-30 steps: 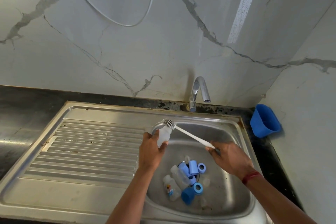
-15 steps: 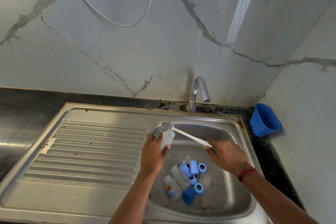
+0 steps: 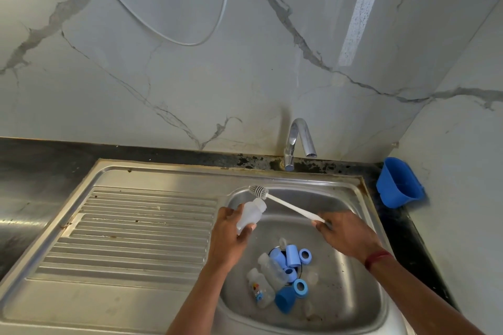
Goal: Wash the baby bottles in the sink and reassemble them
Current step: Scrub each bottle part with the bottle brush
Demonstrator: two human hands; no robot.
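Over the left side of the sink basin [image 3: 353, 266], a frosted baby bottle [image 3: 249, 213] is gripped around its lower body by the left hand [image 3: 231, 239], the fingers being curled about it and the open neck tilted up and away toward the far rim. Just beyond that neck, outside the bottle, the grey bristled head of a bottle brush [image 3: 259, 190] is seen, close to the mouth though whether it touches cannot be told. The brush's white handle is pinched at its near end by the right hand [image 3: 345, 236], thumb and fingers being closed on it, and a red band is worn on that wrist.

On the basin floor, around the drain, further parts are gathered: two clear bottles [image 3: 268, 277] lying on their sides, one with a coloured print, several blue screw rings [image 3: 300, 287], a blue cap [image 3: 284, 300] at the near edge of the pile, and pale teats that are hard to make out. A ribbed draining board [image 3: 136, 234] is set to the left of the basin. Behind the basin a chrome tap [image 3: 298, 141] is mounted, with no water seen running. A blue tub [image 3: 398, 183] is fixed near the right wall, above the dark worktop [image 3: 40, 166].
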